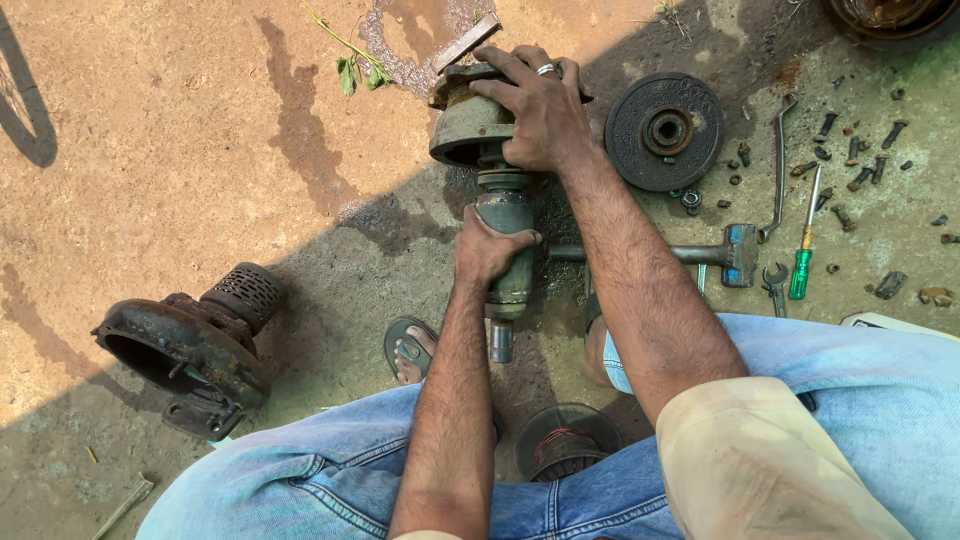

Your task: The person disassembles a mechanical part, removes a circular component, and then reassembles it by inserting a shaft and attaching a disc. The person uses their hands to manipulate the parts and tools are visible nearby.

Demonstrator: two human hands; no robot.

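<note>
A greenish, greasy pump shaft assembly lies on the dirt ground between my knees, its wide flanged end pointing away from me. My left hand is wrapped around the narrow body of the assembly. My right hand, with a ring on one finger, grips the top of the flanged end. A short bare shaft end sticks out toward me below my left hand.
A dark pump casing with a perforated strainer sits at left. A round pulley disc, a hammer, spanners, a green-handled screwdriver and several loose bolts lie at right. A wound coil part rests by my legs.
</note>
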